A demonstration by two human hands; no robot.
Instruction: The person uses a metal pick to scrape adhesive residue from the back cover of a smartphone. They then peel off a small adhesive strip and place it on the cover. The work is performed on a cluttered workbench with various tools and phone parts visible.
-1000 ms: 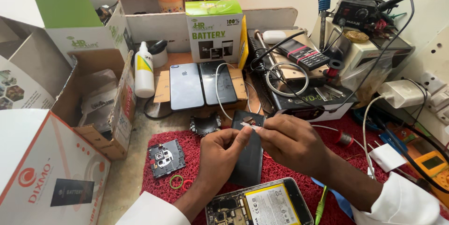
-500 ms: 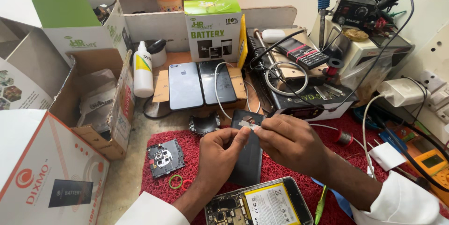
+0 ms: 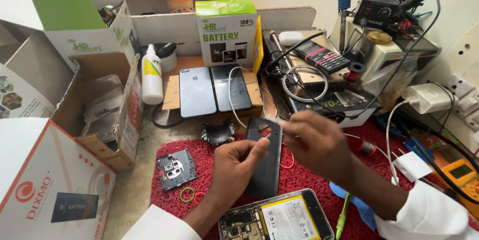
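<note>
Holding the dark back cover (image 3: pixel 264 157) upright over the red mat (image 3: pixel 304 180), your left hand (image 3: pixel 234 165) grips its edge. Since a moment ago your right hand (image 3: pixel 312 140) lifted, fingers pinched at the cover's top, looks like peeling something.

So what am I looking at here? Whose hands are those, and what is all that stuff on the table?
The camera sits on a person's head and looks down at their own two bare hands. The left hand holds a dark phone back cover. The right hand pinches something small and pale at the cover's top; what it is, I cannot tell. Below them lies an opened phone with its battery showing, on a red mat. Farther back lie two dark phones, a white bottle and cardboard boxes.
</note>
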